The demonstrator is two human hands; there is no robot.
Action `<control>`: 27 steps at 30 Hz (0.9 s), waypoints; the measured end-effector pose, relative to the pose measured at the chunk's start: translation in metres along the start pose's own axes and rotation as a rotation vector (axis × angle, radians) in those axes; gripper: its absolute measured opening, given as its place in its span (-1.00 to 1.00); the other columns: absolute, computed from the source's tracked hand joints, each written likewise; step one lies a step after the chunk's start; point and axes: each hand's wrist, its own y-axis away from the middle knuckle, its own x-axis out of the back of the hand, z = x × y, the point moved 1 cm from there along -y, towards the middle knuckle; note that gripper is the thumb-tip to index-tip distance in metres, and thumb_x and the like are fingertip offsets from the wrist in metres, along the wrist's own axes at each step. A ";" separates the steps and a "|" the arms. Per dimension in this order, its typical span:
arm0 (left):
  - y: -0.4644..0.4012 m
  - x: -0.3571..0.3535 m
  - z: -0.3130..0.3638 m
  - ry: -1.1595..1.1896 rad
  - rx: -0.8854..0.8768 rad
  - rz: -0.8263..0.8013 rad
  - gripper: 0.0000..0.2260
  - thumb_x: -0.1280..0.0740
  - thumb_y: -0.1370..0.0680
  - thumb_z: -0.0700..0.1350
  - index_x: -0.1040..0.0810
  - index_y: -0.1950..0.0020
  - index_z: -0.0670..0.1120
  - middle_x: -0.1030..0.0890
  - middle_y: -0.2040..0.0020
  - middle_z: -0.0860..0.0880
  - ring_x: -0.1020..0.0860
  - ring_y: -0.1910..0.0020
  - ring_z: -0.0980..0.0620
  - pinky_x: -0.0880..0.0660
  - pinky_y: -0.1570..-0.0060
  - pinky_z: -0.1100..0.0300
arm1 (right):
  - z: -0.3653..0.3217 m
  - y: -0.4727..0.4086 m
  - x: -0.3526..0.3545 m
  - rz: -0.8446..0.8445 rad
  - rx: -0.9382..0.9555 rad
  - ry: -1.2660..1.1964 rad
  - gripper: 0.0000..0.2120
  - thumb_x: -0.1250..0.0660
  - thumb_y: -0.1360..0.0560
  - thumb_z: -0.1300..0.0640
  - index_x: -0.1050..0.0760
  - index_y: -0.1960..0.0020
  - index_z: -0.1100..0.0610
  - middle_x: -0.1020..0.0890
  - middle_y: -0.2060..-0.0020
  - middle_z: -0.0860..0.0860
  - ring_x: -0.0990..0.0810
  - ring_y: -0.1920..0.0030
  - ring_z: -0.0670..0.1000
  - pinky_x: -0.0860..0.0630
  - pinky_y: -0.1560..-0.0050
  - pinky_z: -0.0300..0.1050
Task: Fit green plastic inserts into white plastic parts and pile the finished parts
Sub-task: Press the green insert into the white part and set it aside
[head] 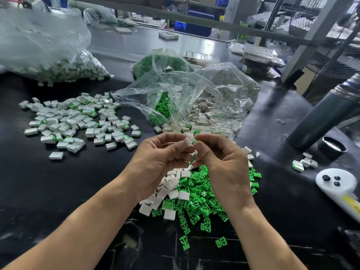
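A glossy black tabletop (58,191) carries crinkled clear plastic bags (194,90) spilling stock. To the left lies a loose pile of finished parts (78,121), boxy white shells edged with green. Nearer, under the hands, blank white parts (167,190) mix with flat, pronged green inserts (202,193). A smooth dark cylindrical flask (323,117) stands at right. The left hand (157,158) and right hand (220,162) meet above the heap, each grip pinching one small white part (188,142) between curled fingertips.
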 end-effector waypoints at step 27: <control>0.001 0.002 -0.001 -0.458 -0.161 0.073 -0.92 -0.47 -0.53 -0.27 -0.65 0.00 -0.16 -0.70 0.23 -0.10 -0.64 0.29 0.03 -0.58 0.27 0.28 | 0.007 0.000 0.003 -0.040 -0.031 0.209 -0.94 -0.43 -0.60 0.12 -0.64 0.05 -0.01 -0.67 0.31 -0.01 -0.57 0.36 -0.04 -0.58 0.35 -0.01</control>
